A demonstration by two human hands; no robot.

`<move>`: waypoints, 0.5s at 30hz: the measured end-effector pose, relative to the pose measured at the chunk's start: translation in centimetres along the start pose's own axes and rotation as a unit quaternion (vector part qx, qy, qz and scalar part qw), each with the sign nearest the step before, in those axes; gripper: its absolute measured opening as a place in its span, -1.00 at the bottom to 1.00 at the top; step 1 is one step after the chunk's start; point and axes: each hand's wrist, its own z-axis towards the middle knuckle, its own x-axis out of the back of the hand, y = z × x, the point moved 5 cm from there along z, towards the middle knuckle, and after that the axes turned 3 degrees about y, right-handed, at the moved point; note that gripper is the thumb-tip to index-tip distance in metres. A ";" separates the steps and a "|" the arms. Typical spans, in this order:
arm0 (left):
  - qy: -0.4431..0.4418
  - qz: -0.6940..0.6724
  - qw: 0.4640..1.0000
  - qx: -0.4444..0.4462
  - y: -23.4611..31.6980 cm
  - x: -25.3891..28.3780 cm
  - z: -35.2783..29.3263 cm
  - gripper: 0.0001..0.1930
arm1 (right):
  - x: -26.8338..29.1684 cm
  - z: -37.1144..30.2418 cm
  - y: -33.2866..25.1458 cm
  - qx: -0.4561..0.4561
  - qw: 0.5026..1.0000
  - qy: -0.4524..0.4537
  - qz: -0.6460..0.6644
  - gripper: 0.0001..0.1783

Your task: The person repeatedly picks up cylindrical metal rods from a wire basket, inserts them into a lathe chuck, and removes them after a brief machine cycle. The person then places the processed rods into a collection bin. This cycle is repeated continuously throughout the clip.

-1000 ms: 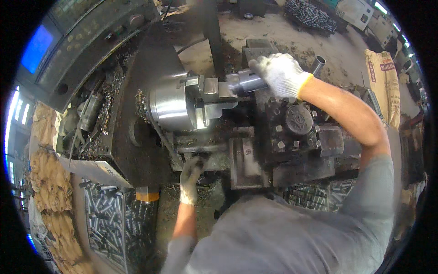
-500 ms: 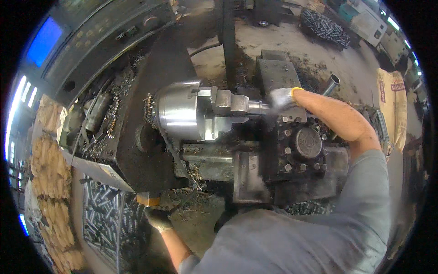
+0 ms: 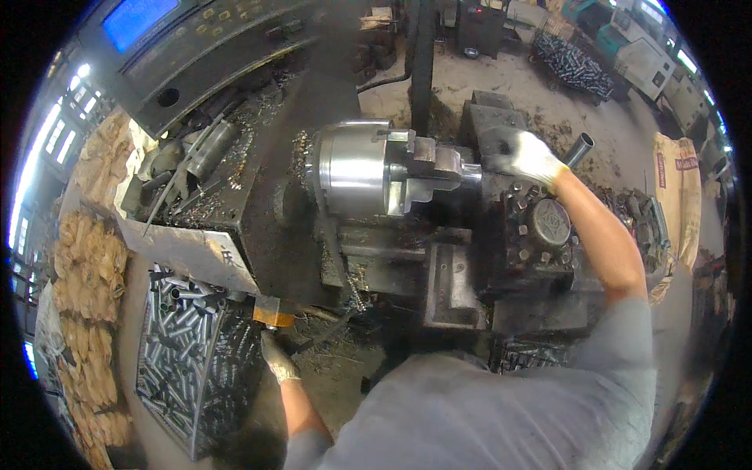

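Observation:
A lathe chuck with stepped jaws holds a short shiny metal tube at its right end. Just right of the tube, above the dark machine carriage, is my right hand in a white glove with dark-stained fingers. Those fingers are blurred, and nothing can be made out in them. Low on the left, my gloved left hand is closed at the underside of a small orange block below the machine's body. What its fingers grip is hidden. Near my right forearm stands a bolted square tool post.
A crate of metal tubes stands at lower left, beside stacked brown sacks. An upright tube rises beyond my right wrist. Metal chips hang by the bed. A bin of parts sits far right.
The view has shifted, so the machine sits farther right. My right hand has moved away from the tube's end, leaving that end in sight. My left hand stays by the orange block.

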 end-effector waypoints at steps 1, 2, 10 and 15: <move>0.063 0.073 0.995 -0.022 1.7 0.7 -1.2 -0.42 | 2.2 -2.9 -1.5 0.043 0.995 0.095 0.007 -0.43; 0.051 0.089 0.990 -0.101 4.4 0.9 -2.8 -0.44 | 3.3 -5.9 -2.4 0.007 0.990 0.103 0.096 -0.50; -0.005 0.097 0.727 -0.680 37.8 -13.1 -12.9 -0.58 | -3.2 -23.1 -9.9 0.004 0.959 0.059 0.278 -0.73; 0.034 0.252 0.748 -0.613 50.8 -25.7 -8.6 -0.17 | -10.9 -25.6 -7.9 -0.064 0.930 -0.040 0.361 -0.71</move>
